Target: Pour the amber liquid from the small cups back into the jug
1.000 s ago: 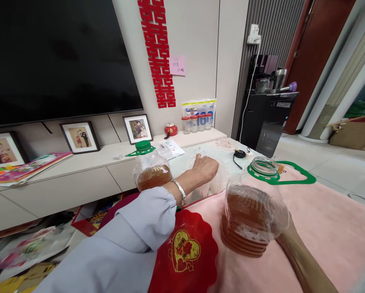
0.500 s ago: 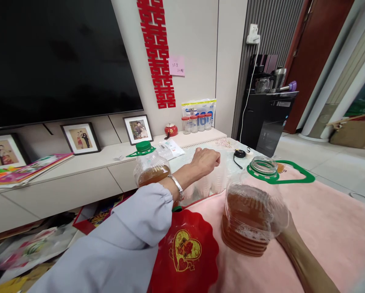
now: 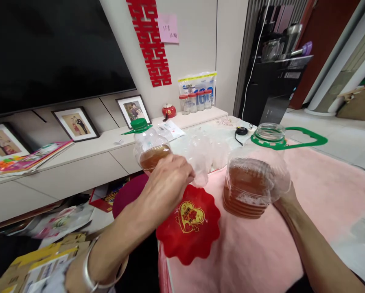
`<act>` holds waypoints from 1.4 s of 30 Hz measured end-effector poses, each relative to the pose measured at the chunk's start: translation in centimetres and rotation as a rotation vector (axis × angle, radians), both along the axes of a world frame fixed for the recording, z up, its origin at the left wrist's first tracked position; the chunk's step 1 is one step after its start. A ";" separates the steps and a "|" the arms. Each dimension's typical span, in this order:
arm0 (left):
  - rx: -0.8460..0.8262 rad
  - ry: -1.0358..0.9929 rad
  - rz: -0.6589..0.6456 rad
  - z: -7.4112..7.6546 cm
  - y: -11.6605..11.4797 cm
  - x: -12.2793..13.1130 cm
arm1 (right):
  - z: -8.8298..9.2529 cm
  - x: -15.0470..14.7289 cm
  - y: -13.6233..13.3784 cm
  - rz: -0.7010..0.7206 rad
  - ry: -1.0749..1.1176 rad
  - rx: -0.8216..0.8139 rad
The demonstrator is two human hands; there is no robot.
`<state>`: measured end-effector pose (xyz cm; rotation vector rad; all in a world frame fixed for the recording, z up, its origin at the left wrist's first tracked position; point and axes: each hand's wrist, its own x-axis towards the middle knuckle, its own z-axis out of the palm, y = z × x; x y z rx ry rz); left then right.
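My left hand [image 3: 173, 175] is closed at the near side of a group of clear plastic cups [image 3: 217, 152]. A translucent plastic cup [image 3: 201, 176] shows at its fingertips, partly hidden. Below lies a red scalloped plate [image 3: 200, 244] with a gold heart. On the right, my right hand [image 3: 287, 197] grips the lower side of a clear plastic jug [image 3: 249, 183]. The jug is uncapped, with brown liquid and a green handle [image 3: 310, 137]; its far side hides most of my fingers. Beyond my left hand stands a second jug [image 3: 153, 152] with a green cap.
A pink cloth [image 3: 322, 179] covers the table. A black tape measure [image 3: 241, 131] lies near its back edge. Red-lidded jars [image 3: 196, 102], a red pot [image 3: 169, 110] and framed photos [image 3: 75, 124] stand on the cabinet. A maroon stool [image 3: 125, 195] is at the left.
My left hand has come back from over the cups towards me, to above the plate's far rim, with a cup at its fingers. The view has tilted down. My right hand stays on the jug.
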<state>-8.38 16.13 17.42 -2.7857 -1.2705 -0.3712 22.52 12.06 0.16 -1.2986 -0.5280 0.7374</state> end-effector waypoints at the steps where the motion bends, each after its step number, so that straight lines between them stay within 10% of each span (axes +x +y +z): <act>1: -0.032 0.004 -0.011 -1.2 -1.0 -0.8 | -0.1 -0.1 0.0 0.020 0.013 0.033; 10: -0.024 -0.018 0.010 -10.3 -5.3 -4.1 | -0.2 -0.6 -0.5 0.233 0.076 0.169; 21: -0.004 -0.020 0.015 -14.3 -5.4 -5.3 | -1.7 0.9 -1.1 0.465 0.124 0.245; 27: 0.005 -0.055 0.030 -13.2 -7.0 -5.7 | -1.7 0.9 -1.8 0.554 0.135 0.254; 33: -0.405 -0.576 0.131 -10.8 -10.8 0.1 | -0.9 0.6 -2.9 0.601 0.075 0.249; 36: -0.760 -0.923 0.270 -11.5 -11.2 5.4 | -0.5 0.5 -3.4 0.616 0.032 0.239; 42: -0.747 -1.233 0.263 -14.4 -8.8 12.2 | 0.3 0.5 -4.0 0.665 -0.045 0.235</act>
